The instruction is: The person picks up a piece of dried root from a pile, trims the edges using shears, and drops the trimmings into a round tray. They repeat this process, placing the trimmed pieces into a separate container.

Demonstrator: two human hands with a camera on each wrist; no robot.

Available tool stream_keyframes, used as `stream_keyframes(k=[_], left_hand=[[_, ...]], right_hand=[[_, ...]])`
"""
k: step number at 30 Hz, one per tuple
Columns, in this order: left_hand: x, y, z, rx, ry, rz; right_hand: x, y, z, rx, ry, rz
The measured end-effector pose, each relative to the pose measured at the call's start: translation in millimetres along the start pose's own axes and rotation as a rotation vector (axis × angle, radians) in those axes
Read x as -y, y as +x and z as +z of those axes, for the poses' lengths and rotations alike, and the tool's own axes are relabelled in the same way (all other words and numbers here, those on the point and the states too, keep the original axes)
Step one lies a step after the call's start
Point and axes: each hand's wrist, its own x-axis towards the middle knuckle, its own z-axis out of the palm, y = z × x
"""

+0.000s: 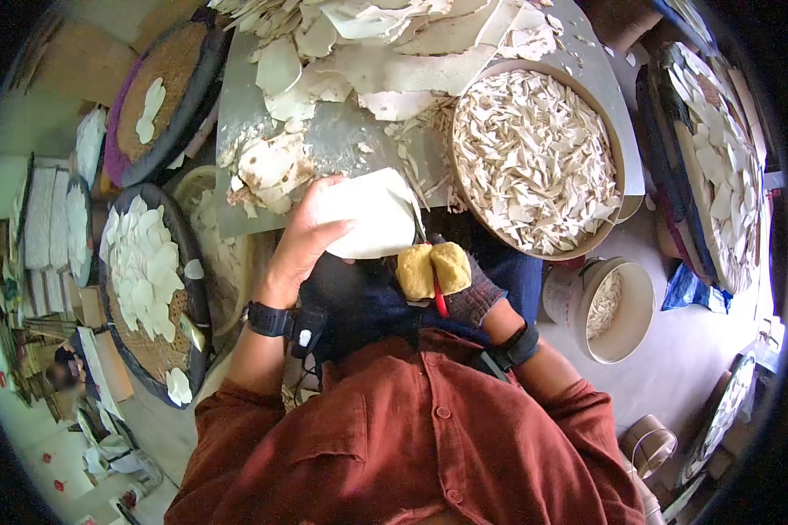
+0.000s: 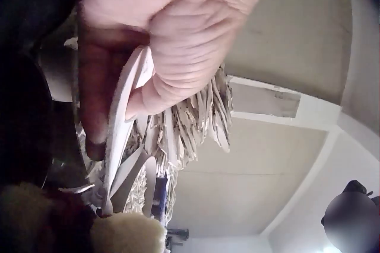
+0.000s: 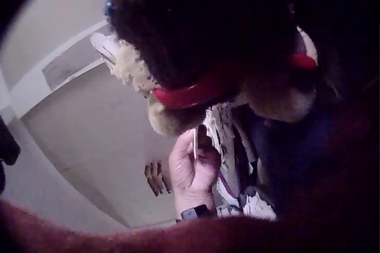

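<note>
My bare left hand pinches a smooth, flat white piece with a rounded outline, thumb on its upper face. In the left wrist view, the piece appears edge-on between thumb and fingers. My right hand wears a dark knitted glove and grips what look like shears with yellow foam-padded handles and a red band. Their dark blades meet the right edge of the white piece, where a narrow strip stands off. The right wrist view is dark, with the red part showing beneath the glove.
A metal-topped table ahead bears a heap of large white pieces. On its right stands a round tray of small cut slivers. A white bucket is below. Woven trays holding rounded white pieces stand at the left.
</note>
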Motion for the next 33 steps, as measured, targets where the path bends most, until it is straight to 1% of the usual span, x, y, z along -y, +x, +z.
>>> stream_keyframes(k=[1, 2, 3, 5, 6, 8, 9, 12, 14, 15, 16, 17, 18, 20, 21, 23, 24, 26, 27, 28, 29, 30, 31, 32, 33], left_hand=[[9.5, 2.7, -3.9, 0.005, 0.034, 0.053], [14.5, 4.6, -6.2, 0.012, 0.069, 0.106], [11.7, 4.0, -6.2, 0.021, 0.036, 0.055], [2.0, 1.5, -4.8, 0.039, -0.033, -0.047], [-0.7, 0.5, -4.7, 0.047, -0.039, -0.07], [-3.9, -1.0, -5.8, 0.062, -0.049, -0.116], [-2.3, -0.9, -7.1, 0.068, -0.053, -0.109], [3.7, -0.3, -10.0, 0.07, -0.057, -0.073], [5.6, -1.2, -9.5, 0.051, -0.049, -0.034], [3.2, -2.1, -10.3, 0.064, -0.046, -0.062], [-1.7, -2.9, -11.3, 0.079, -0.042, -0.09], [-4.5, -2.9, -12.1, 0.093, -0.039, -0.118], [-2.6, -1.7, -12.6, 0.105, -0.004, -0.063], [4.1, 0.9, -13.2, 0.124, 0.069, 0.044], [3.3, 1.1, -13.1, 0.154, 0.088, 0.032], [1.0, 0.9, -12.1, 0.214, 0.127, 0.009], [1.4, -0.1, -10.8, 0.151, 0.071, 0.026], [2.4, -1.2, -8.7, 0.027, -0.035, 0.068], [3.8, -2.6, -9.0, -0.07, -0.016, 0.098], [6.3, -0.9, -13.1, -0.117, 0.009, 0.1], [10.5, 0.3, -17.1, -0.165, 0.032, 0.101], [13.2, 0.6, -20.0, -0.215, 0.052, 0.101], [13.4, 2.1, -21.1, -0.229, 0.066, 0.166], [11.0, 2.2, -23.3, -0.207, 0.042, 0.147], [5.4, 1.9, -25.2, -0.184, 0.02, 0.13]], right_hand=[[1.3, -0.3, -3.5, 0.007, -0.178, -0.007], [-2.5, 0.0, -2.2, -0.015, 0.047, 0.03], [-6.3, 1.0, 0.8, -0.041, 0.271, 0.068], [-9.6, -1.0, 2.5, -0.083, 0.324, 0.044], [-2.9, -2.0, 4.2, -0.098, 0.156, -0.018], [3.1, -3.5, 5.3, -0.102, -0.086, -0.121], [4.4, -2.9, 4.3, -0.093, -0.159, -0.162], [9.7, -2.5, 7.5, -0.117, -0.254, -0.233], [7.4, -3.3, 9.7, -0.128, -0.261, -0.227], [4.0, -4.3, 10.1, -0.123, -0.259, -0.208], [2.0, -4.9, 10.3, -0.115, -0.104, -0.131], [1.3, -5.3, 10.7, -0.119, 0.052, -0.055], [6.5, -4.2, 11.7, -0.115, 0.36, 0.081], [2.5, -3.4, 8.6, -0.058, 0.291, 0.099], [0.2, -2.8, 4.0, -0.01, -0.083, -0.023], [-0.5, -5.2, -0.1, -0.001, -0.055, 0.045], [4.1, -5.2, -0.9, 0.003, -0.041, 0.08], [-11.4, -8.1, -1.2, -0.099, 0.663, 0.18], [-3.1, -7.0, 3.6, -0.124, 0.553, 0.228], [5.1, -5.8, 8.3, -0.145, 0.444, 0.278], [2.6, -9.4, 5.4, -0.07, 0.032, 0.224], [-6.6, -13.8, 3.1, -0.047, -0.093, 0.179], [-15.8, -18.1, 1.0, -0.03, -0.221, 0.133], [-25.1, -22.5, -1.2, -0.019, -0.346, 0.086], [-22.5, -22.5, 0.8, -0.041, -0.275, 0.096]])
